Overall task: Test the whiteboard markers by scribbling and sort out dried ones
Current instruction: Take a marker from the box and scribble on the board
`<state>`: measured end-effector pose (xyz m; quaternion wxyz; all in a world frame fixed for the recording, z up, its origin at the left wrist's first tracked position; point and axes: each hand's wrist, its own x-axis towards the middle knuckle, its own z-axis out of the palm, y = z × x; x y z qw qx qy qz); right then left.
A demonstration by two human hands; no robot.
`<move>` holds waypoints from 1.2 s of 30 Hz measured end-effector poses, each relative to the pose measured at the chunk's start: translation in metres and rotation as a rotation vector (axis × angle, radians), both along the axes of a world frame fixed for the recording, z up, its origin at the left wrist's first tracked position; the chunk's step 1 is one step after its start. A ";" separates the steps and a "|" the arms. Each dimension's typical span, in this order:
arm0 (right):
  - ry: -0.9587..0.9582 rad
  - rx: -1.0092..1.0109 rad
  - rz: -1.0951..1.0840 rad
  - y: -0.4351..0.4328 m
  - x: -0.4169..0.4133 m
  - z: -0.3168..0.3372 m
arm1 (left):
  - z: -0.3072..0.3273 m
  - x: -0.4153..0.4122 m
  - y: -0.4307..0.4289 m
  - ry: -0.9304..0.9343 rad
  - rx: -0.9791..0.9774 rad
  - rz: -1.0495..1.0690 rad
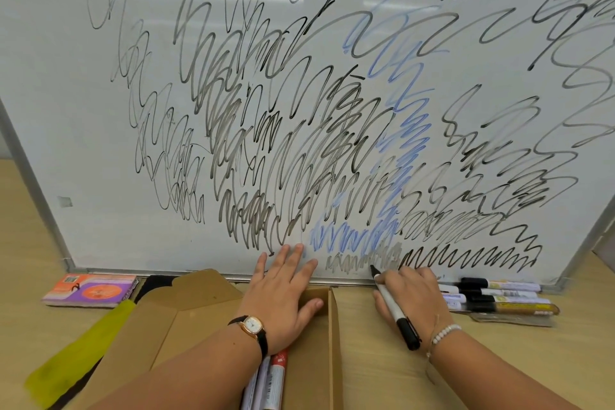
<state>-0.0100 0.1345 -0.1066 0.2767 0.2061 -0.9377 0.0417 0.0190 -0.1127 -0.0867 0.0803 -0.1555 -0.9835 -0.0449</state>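
The right hand (411,293) gripped a black marker (394,309), tip on the whiteboard (83,143) near its bottom edge. The left hand (283,289) lay flat, fingers spread. No labels were legible.

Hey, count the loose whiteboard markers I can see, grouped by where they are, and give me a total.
Black-capped marker in the right hand, tip at the whiteboard: 1
Capped markers lying right, along the board's base: 4
Markers showing in the brown cardboard box: 2
Total: 7
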 end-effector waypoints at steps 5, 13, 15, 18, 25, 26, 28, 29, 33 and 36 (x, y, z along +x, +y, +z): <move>0.015 -0.010 0.013 0.003 0.000 -0.003 | 0.000 -0.001 -0.001 -0.008 -0.028 0.014; 0.018 0.057 0.034 -0.004 -0.001 -0.007 | -0.001 0.000 0.000 -0.036 -0.035 0.014; 0.038 0.077 0.034 -0.005 -0.002 -0.007 | 0.000 0.000 0.000 -0.036 0.005 0.006; 0.058 -0.003 0.083 -0.006 -0.003 -0.006 | -0.003 -0.001 -0.001 0.082 0.016 0.003; 0.039 0.018 0.117 -0.011 -0.005 -0.006 | 0.005 0.001 0.002 -0.010 -0.047 0.004; 0.042 0.042 0.117 -0.013 -0.004 -0.005 | 0.001 -0.001 0.001 0.037 -0.052 0.001; 0.051 0.055 0.128 -0.015 -0.004 -0.005 | 0.003 0.000 0.001 -0.010 -0.047 0.023; 0.050 0.040 0.134 -0.016 -0.004 -0.004 | 0.005 0.000 0.002 -0.032 -0.041 0.036; 0.006 0.089 0.125 -0.020 -0.007 -0.003 | 0.000 0.000 0.000 0.010 -0.010 0.005; 0.000 0.042 0.155 -0.020 -0.010 -0.005 | 0.003 0.000 0.000 -0.028 -0.009 0.016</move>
